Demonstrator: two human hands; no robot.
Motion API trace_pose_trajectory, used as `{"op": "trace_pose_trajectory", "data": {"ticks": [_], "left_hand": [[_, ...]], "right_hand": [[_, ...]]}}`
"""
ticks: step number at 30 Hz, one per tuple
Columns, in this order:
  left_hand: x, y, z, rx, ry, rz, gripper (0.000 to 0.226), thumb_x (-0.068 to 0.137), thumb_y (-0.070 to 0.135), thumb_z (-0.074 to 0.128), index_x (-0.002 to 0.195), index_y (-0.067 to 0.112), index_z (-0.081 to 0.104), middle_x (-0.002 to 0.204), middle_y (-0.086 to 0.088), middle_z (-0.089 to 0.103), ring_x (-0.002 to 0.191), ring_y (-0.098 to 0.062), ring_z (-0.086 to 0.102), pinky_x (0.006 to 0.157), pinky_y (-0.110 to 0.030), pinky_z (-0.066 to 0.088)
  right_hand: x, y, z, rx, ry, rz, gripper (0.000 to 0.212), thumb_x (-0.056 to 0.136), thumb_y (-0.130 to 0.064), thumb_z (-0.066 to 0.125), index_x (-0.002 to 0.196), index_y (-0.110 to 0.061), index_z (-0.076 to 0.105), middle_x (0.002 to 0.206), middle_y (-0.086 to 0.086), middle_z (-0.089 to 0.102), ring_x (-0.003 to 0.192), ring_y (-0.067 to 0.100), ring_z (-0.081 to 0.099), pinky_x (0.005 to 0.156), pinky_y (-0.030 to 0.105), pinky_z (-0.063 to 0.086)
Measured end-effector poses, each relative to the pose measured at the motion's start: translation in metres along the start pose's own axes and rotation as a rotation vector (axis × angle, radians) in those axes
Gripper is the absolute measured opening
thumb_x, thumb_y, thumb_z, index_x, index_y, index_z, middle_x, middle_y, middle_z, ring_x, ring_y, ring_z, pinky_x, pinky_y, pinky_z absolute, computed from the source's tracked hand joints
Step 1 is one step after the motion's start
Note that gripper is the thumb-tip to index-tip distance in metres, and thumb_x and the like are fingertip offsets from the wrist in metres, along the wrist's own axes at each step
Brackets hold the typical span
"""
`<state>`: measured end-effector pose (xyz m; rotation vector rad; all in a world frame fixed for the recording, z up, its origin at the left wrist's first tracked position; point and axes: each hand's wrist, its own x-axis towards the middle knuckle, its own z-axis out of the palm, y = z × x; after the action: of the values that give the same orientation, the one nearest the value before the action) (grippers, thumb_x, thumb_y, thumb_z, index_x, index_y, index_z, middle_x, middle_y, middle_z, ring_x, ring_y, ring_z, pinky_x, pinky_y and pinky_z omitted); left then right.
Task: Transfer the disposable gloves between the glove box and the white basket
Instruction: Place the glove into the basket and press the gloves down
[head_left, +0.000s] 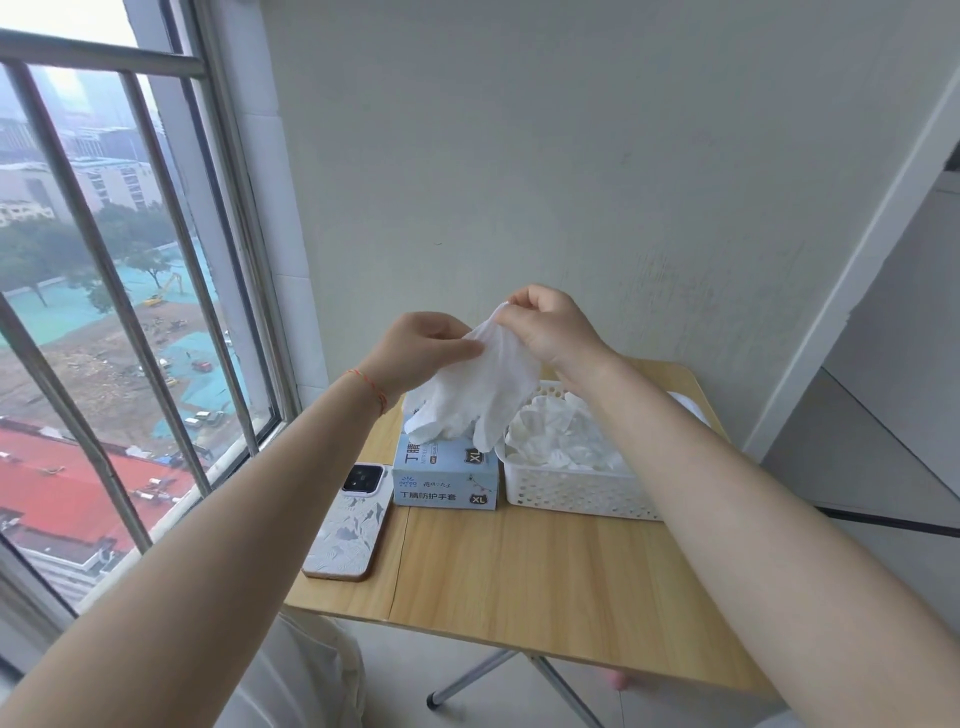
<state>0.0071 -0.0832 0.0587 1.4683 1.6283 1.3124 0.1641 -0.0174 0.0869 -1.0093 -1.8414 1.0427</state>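
A white disposable glove (478, 395) hangs in the air above the light blue glove box (445, 480), fingers pointing down. My left hand (421, 348) pinches its cuff on the left side. The cuff's upper right edge is pinched by my right hand (550, 327). To the right of the box stands the white perforated basket (571, 493), holding several crumpled white gloves (561, 441). The hanging glove hides the box's top opening.
Box and basket stand at the back of a small wooden folding table (519, 571). A phone (350, 525) in a patterned case lies left of the box. A barred window (130, 312) is on the left, a wall behind.
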Motion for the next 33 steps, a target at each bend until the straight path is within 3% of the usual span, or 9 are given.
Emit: {"op": "trace_pose_trajectory", "data": {"ticks": [4,9,14,18,22,26,29,31,33], "left_hand": [[-0.001,0.006,-0.003,0.041,-0.184,-0.053,0.024,0.074,0.023,0.078,0.092,0.008,0.074,0.089,-0.01,0.072,0.08,-0.019,0.065,0.079,-0.034,0.053],[-0.011,-0.008,-0.004,0.029,-0.437,-0.252,0.024,0.092,0.012,0.066,0.11,-0.003,0.069,0.111,-0.024,0.069,0.091,-0.028,0.068,0.078,-0.035,0.06],[-0.016,-0.029,-0.01,-0.277,-0.354,-0.348,0.02,0.089,0.014,0.063,0.103,0.002,0.069,0.104,-0.014,0.071,0.091,-0.025,0.069,0.086,-0.038,0.058],[-0.01,-0.039,-0.012,-0.393,-0.28,-0.395,0.018,0.09,0.017,0.055,0.098,0.003,0.065,0.084,-0.013,0.063,0.068,-0.02,0.061,0.066,-0.027,0.056],[0.005,-0.04,-0.006,-0.465,-0.259,-0.431,0.03,0.098,0.017,0.05,0.12,0.0,0.06,0.095,-0.013,0.068,0.081,-0.025,0.067,0.069,-0.033,0.058],[0.026,-0.025,0.01,0.062,-0.199,-0.319,0.019,0.101,0.026,0.05,0.088,0.02,0.063,0.08,0.0,0.06,0.07,-0.014,0.057,0.059,-0.013,0.044],[0.042,-0.026,0.039,0.303,-0.329,-0.329,0.015,0.089,0.026,0.06,0.082,0.013,0.061,0.077,-0.006,0.055,0.062,-0.018,0.053,0.059,-0.024,0.041],[0.055,-0.029,0.062,0.453,-0.386,-0.32,0.013,0.08,0.025,0.056,0.081,0.011,0.054,0.072,-0.008,0.049,0.055,-0.022,0.053,0.061,-0.029,0.038],[0.065,-0.025,0.082,0.583,-0.416,-0.249,0.013,0.085,0.02,0.054,0.076,0.011,0.05,0.064,-0.005,0.046,0.049,-0.022,0.057,0.053,-0.021,0.039]], "right_hand": [[0.0,-0.008,-0.001,-0.017,0.05,-0.063,0.003,0.086,-0.017,0.059,0.084,-0.017,0.058,0.075,-0.007,0.053,0.066,0.009,0.048,0.061,0.021,0.04],[-0.001,-0.006,-0.003,-0.089,0.108,-0.11,0.007,0.09,-0.022,0.057,0.091,-0.015,0.057,0.074,-0.009,0.048,0.063,0.007,0.046,0.058,0.018,0.037],[0.003,0.006,-0.01,-0.168,0.16,-0.056,0.006,0.091,-0.022,0.053,0.092,-0.016,0.053,0.076,-0.008,0.05,0.066,0.007,0.048,0.056,0.02,0.036],[0.005,0.016,-0.014,-0.118,0.167,0.086,0.006,0.091,-0.017,0.05,0.086,-0.014,0.051,0.073,-0.005,0.048,0.062,0.013,0.043,0.054,0.023,0.033],[0.008,0.032,-0.019,0.28,0.038,0.407,0.028,0.09,0.001,0.047,0.064,-0.011,0.046,0.06,0.007,0.043,0.052,0.021,0.042,0.049,0.025,0.03],[0.006,0.051,-0.038,0.315,-0.016,0.495,0.035,0.088,0.014,0.041,0.059,-0.005,0.045,0.053,0.009,0.044,0.035,0.016,0.045,0.036,0.015,0.03],[0.006,0.078,-0.056,0.178,0.035,0.565,0.034,0.084,0.016,0.039,0.059,-0.005,0.042,0.047,0.007,0.041,0.029,0.014,0.038,0.038,0.013,0.029],[0.006,0.098,-0.07,0.088,0.054,0.602,0.032,0.084,0.016,0.038,0.06,-0.005,0.042,0.052,0.007,0.04,0.038,0.015,0.038,0.043,0.017,0.029],[0.005,0.116,-0.083,0.012,0.074,0.603,0.027,0.085,0.013,0.039,0.065,-0.004,0.043,0.058,0.007,0.041,0.044,0.014,0.037,0.042,0.016,0.026]]}}
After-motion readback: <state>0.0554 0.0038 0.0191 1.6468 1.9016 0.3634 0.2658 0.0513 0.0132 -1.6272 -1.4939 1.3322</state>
